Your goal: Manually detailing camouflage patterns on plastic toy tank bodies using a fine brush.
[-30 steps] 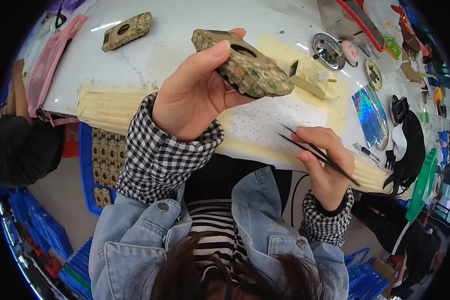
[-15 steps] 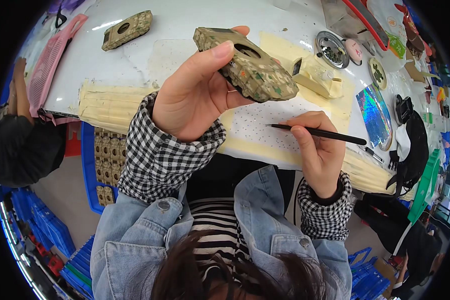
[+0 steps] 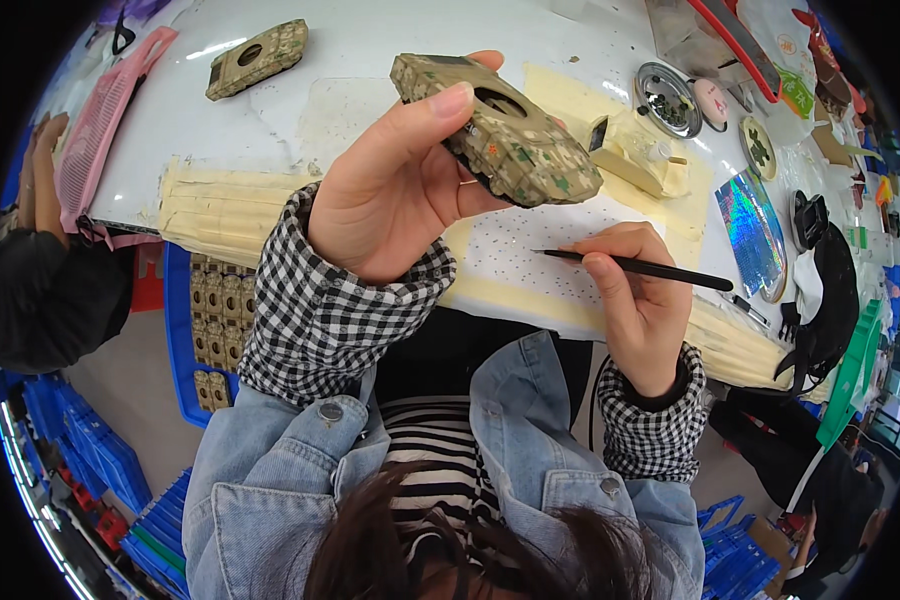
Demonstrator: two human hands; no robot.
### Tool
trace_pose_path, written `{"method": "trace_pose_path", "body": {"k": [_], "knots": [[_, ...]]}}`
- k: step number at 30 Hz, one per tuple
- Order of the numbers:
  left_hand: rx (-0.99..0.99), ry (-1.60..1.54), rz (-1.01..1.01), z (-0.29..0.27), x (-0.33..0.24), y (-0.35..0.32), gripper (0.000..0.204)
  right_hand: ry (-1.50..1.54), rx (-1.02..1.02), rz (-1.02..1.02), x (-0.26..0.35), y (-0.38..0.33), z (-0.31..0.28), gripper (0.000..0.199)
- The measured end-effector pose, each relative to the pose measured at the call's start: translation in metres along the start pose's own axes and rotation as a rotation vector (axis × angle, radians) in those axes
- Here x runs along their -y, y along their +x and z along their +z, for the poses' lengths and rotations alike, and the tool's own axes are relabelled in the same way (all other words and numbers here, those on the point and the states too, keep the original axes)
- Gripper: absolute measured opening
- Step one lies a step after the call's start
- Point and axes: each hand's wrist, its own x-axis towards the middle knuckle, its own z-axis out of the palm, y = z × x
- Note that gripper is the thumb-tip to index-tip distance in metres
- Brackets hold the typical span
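Raised over the table, a camouflage-painted toy tank hull point(image 3: 530, 150) with a round hole in its top is gripped by my left hand point(image 3: 390, 170), thumb on the near side and fingers behind. My right hand point(image 3: 635, 290) pinches slim black tweezers point(image 3: 660, 268) like a pen, their fine tip pointing left. That tip is just over a white sheet point(image 3: 510, 240) dotted with many tiny specks, below and right of the hull. Whether the tip holds a speck is too small to tell. Another camouflage hull point(image 3: 258, 60) lies on the table at the far left.
Right of the sheet are a yellowish taped holder point(image 3: 640, 150), a round metal dish point(image 3: 668, 100) of small dark pieces and a shiny holographic sheet point(image 3: 752, 235). A pink basket point(image 3: 110, 130) stands at left. Below the table edge, a blue tray point(image 3: 177, 330) holds several hulls. Other people sit either side.
Almost nothing differs. Both hands, the hull and the tweezers appear shifted very slightly right together with the surroundings; both holds are the same.
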Motion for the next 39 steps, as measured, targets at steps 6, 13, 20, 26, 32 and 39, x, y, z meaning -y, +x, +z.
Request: {"method": "trace_pose_path", "body": {"k": [6,13,20,26,32,39], "knots": [[-0.015,0.011,0.006,0.001,0.0,0.0,0.056,0.035,-0.027,-0.005,-0.001,-0.001,0.001,0.009],[-0.004,-0.002,0.011,0.0,0.0,0.0,0.055,0.012,-0.006,0.004,-0.001,0.0,0.001,0.009],[-0.001,-0.005,0.028,0.0,0.001,0.001,0.055,0.018,-0.01,0.006,-0.002,-0.001,0.001,0.009],[-0.01,0.003,0.023,0.0,0.0,0.0,0.055,0.051,-0.009,0.0,-0.002,-0.001,0.0,0.009],[-0.011,0.007,0.012,-0.001,0.0,0.0,0.055,0.096,-0.017,0.014,-0.001,-0.002,0.0,0.01],[-0.047,-0.004,0.031,0.0,0.0,0.0,0.054,0.023,0.002,-0.096,0.011,0.001,0.001,0.01]]}}
